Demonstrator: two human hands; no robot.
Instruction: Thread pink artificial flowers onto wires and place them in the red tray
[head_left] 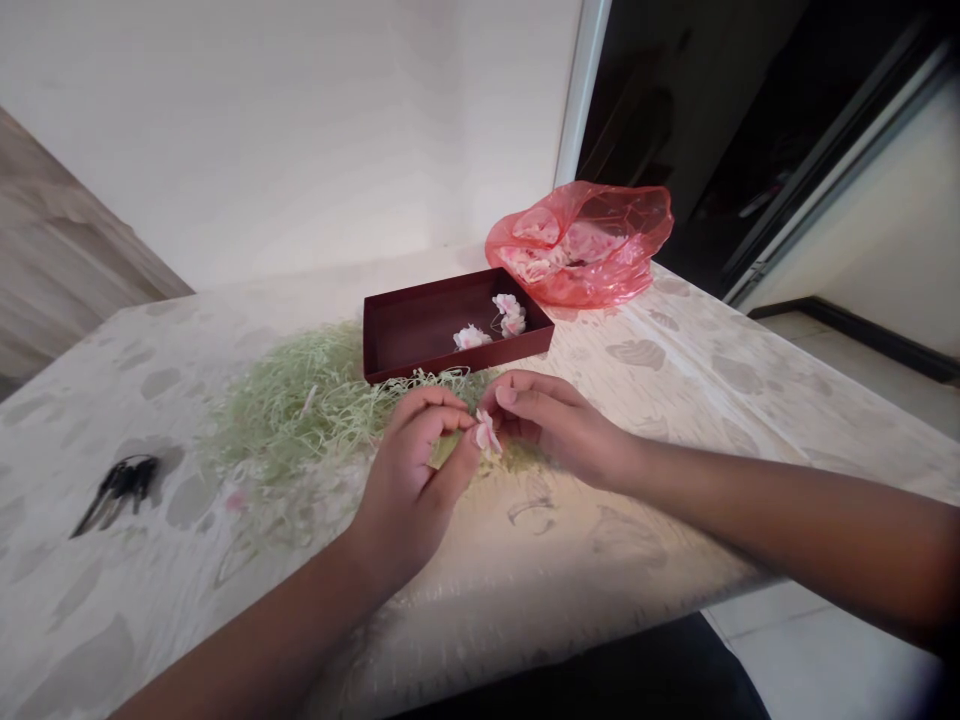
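Observation:
A small pink-and-white flower [487, 434] is between my two hands, in front of the dark red box. My left hand [421, 470] pinches it with thumb and fingertips. My right hand [551, 420] is curled at the flower's right side, its fingers closed; what they hold, if anything, is hidden. Inside the open box [420, 325] lie white-pink flowers [472, 338] near the front wall and more [510, 315] at the right end. Pale green shredded filler [300, 400] spreads left of the box and behind my hands.
A translucent red plastic bag [592, 270] with pink flowers stands behind the box's right end. Black keys [124, 485] lie at the left on the patterned tablecloth [675, 370]. A pale wall rises behind the table.

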